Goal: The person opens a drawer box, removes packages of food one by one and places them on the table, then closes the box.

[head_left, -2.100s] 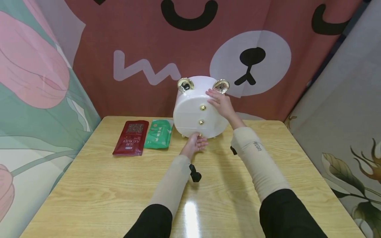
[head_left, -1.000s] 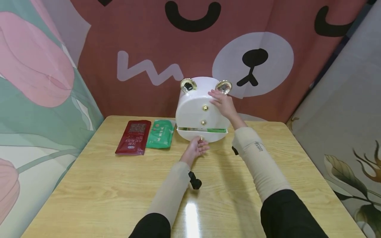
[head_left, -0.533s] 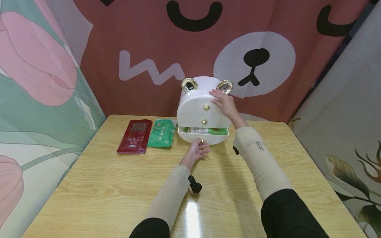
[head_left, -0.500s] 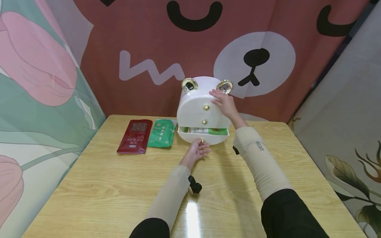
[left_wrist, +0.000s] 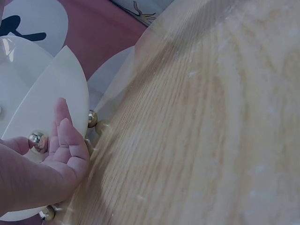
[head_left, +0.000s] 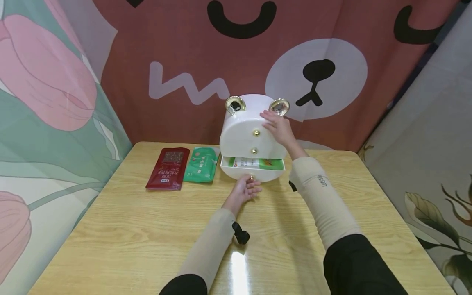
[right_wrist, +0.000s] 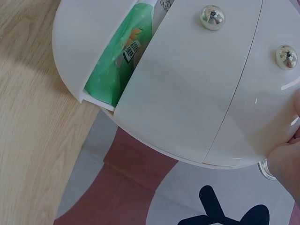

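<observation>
A white round drawer box point(head_left: 243, 133) with two gold ears stands at the table's far middle. Its bottom drawer point(head_left: 236, 173) is pulled partly out, and a green and white packet point(head_left: 258, 163) lies inside. My left hand point(head_left: 250, 183) pinches the drawer's gold knob point(head_left: 251, 178); in the left wrist view the knob point(left_wrist: 36, 138) sits between thumb and fingers point(left_wrist: 68, 140). My right hand point(head_left: 272, 122) rests flat on the box's upper right front, below the right ear point(head_left: 279, 106). The right wrist view shows the open drawer's packet point(right_wrist: 119, 65) and the two upper knobs point(right_wrist: 211, 17).
A dark red packet point(head_left: 167, 169) and a green packet point(head_left: 200, 164) lie side by side on the wooden table point(head_left: 129, 229), left of the box. Printed fabric hangs close behind and on both sides. Small gold feet point(left_wrist: 92, 118) support the box.
The bottom drawer went from closed to partly out, sliding toward me with my left hand on its knob. The packet inside came into view. My right hand stayed on the box.
</observation>
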Demonstrator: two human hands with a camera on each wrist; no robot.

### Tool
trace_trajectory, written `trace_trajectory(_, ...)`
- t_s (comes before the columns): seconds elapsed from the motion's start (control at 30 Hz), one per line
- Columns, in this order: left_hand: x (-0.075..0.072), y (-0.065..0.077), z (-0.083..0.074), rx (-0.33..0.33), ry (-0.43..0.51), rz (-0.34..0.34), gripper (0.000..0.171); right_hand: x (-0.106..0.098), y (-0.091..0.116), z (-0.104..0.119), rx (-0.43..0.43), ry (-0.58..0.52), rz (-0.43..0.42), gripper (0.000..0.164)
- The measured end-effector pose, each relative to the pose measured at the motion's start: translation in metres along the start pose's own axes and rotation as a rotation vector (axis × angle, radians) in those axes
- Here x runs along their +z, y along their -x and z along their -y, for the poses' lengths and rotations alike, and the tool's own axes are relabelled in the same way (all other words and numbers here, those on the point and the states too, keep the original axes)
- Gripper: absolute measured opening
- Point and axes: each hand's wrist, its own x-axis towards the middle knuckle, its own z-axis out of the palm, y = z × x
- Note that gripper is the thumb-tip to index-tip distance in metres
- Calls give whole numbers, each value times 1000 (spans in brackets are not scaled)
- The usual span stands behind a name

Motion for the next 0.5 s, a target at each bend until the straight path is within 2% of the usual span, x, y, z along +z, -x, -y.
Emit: trace_trajectory(0.5,-1,13,3,-14,1,-8,23,0,1,0,-8,-3,-2,35)
